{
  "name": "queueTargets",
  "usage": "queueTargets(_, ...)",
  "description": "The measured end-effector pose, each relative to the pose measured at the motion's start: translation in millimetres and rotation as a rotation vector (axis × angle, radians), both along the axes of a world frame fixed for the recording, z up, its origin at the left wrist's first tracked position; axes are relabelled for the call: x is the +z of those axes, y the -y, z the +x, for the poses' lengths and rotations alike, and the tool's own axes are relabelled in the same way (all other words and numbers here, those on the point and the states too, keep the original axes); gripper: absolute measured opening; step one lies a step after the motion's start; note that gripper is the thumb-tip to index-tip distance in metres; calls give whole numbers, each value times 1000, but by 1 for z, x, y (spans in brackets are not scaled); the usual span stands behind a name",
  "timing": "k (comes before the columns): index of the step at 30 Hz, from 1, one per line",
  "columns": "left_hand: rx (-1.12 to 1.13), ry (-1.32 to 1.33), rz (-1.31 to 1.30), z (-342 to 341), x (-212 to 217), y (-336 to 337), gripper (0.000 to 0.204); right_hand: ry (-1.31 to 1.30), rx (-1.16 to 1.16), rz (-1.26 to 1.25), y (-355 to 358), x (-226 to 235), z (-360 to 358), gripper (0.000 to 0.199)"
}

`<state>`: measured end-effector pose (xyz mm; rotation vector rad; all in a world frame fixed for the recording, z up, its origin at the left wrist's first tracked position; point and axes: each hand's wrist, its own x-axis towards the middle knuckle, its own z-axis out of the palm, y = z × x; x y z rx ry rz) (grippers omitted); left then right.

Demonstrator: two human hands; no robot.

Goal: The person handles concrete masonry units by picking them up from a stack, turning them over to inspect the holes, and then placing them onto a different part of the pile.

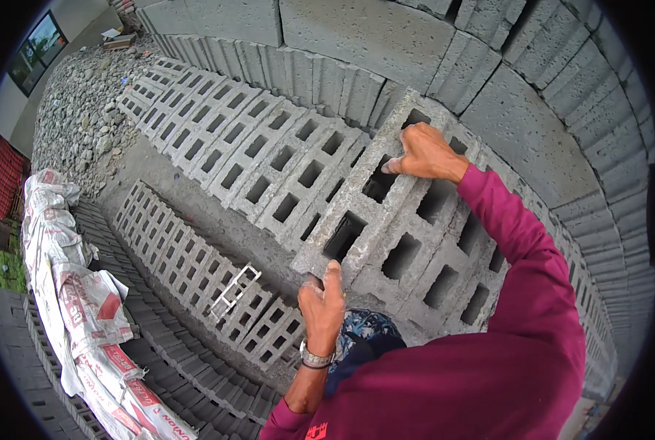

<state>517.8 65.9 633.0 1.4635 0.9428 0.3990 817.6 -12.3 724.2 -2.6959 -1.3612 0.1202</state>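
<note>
A grey hollow concrete block with three rectangular holes along its top lies slantwise between my two hands. My right hand is closed on its far end, the thumb reaching into a hole. At the near end my left hand is closed on the block, thumb up along the end face and the other fingers curled round the lower corner. The block appears to sit higher than the row of similar blocks to its left. More hollow blocks stand close against its right side.
A wall of stacked blocks rises along the far and right side. Left of me, a lower block row bears a white metal frame. White and red sacks cover another stack. Gravel is heaped at the far left.
</note>
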Motion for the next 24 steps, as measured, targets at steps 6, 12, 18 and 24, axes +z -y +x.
queueTargets(6,-141,-20,209,17,-10,4,55,-124,-82,-50,10,-22,28,61)
queueTargets(12,-260,230,-298,-21,-38,-30,61,-61,-84,-25,6,-37,39,63)
queueTargets(18,164,85,-421,-148,-196,-29,56,549,97,40,-8,45,-70,59)
queueTargets(24,658,-515,-426,-487,-415,1,40,-326,255,191,-89,-70,-333,29)
